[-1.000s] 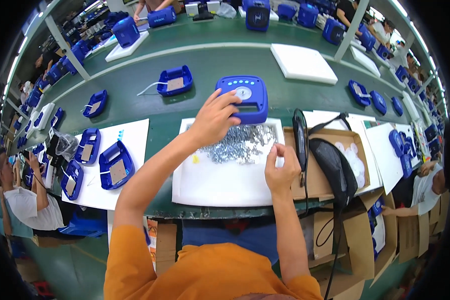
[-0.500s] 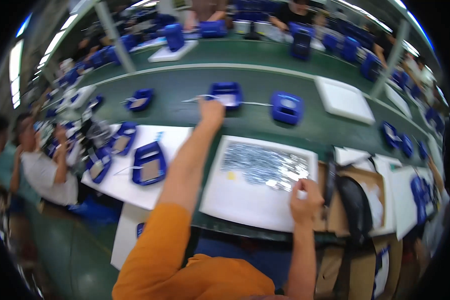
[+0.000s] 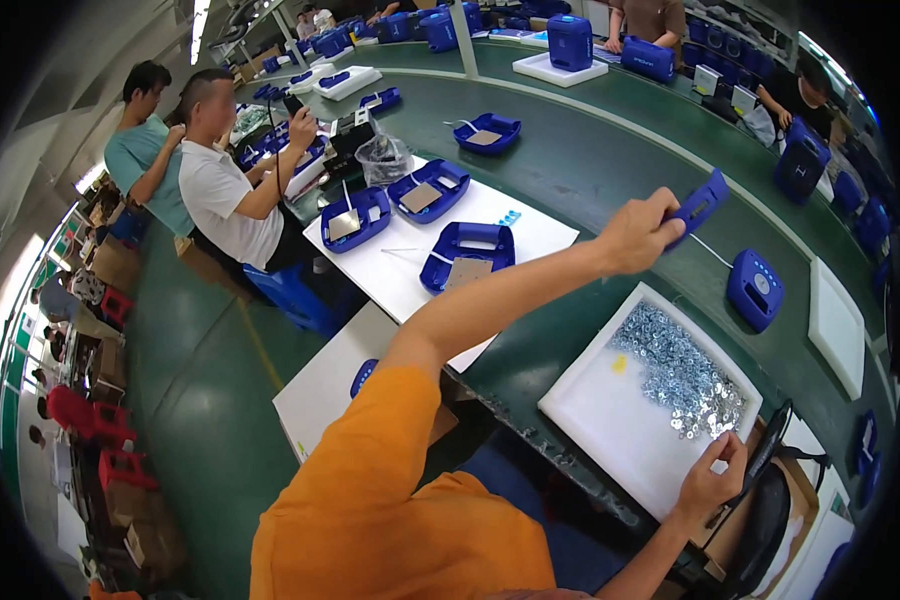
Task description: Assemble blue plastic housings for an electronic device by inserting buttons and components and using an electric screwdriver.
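Observation:
My left hand (image 3: 638,236) reaches out over the green table, fingers closed on the edge of a blue plastic housing (image 3: 705,203). The housing is tipped up and seen nearly edge-on. A white cable runs from beside it to a blue cover with buttons (image 3: 756,290). My right hand (image 3: 713,482) is closed in a pinch at the near right corner of a white foam tray (image 3: 610,425); whatever lies between its fingertips is too small to name. Beside those fingers lie shiny metal washers (image 3: 708,405), part of a spread pile of small metal pieces. A yellow piece (image 3: 619,363) lies on the tray.
On a white board (image 3: 545,225) to the left stand several blue housings (image 3: 467,250) with tan plates inside. Right of the tray is a cardboard box (image 3: 802,490) with black items over it. Two people (image 3: 232,200) are at the left, and others work across the line.
My view has swung left. My left hand has raised and tilted the blue housing, which lay flat on the green table. My right hand stays by the metal pieces, fingers pinched.

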### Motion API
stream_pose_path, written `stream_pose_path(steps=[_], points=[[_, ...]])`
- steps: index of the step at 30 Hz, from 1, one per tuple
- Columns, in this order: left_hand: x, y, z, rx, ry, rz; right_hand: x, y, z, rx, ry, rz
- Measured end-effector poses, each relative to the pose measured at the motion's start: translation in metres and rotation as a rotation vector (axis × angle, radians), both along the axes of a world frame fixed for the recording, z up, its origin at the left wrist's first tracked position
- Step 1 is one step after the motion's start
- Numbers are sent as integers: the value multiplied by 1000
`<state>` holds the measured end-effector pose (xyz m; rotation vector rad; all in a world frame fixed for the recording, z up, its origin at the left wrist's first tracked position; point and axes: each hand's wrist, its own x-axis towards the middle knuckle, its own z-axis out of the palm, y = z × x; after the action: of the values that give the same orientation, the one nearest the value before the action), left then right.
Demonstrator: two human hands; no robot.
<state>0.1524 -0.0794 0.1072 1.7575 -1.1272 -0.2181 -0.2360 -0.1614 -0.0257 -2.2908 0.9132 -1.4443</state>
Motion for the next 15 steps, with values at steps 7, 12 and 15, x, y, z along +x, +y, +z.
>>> stream_pose_path(steps=[7, 12, 15], points=[[-90, 103, 1, 56, 685, -507, -4, 47, 83, 486, -108, 367], [-96, 155, -10, 143, 969, -533, 3, 69, 108, 572, 173, 449], [-96, 152, -24, 196, 911, -554, -3, 68, 110, 806, 147, 494]])
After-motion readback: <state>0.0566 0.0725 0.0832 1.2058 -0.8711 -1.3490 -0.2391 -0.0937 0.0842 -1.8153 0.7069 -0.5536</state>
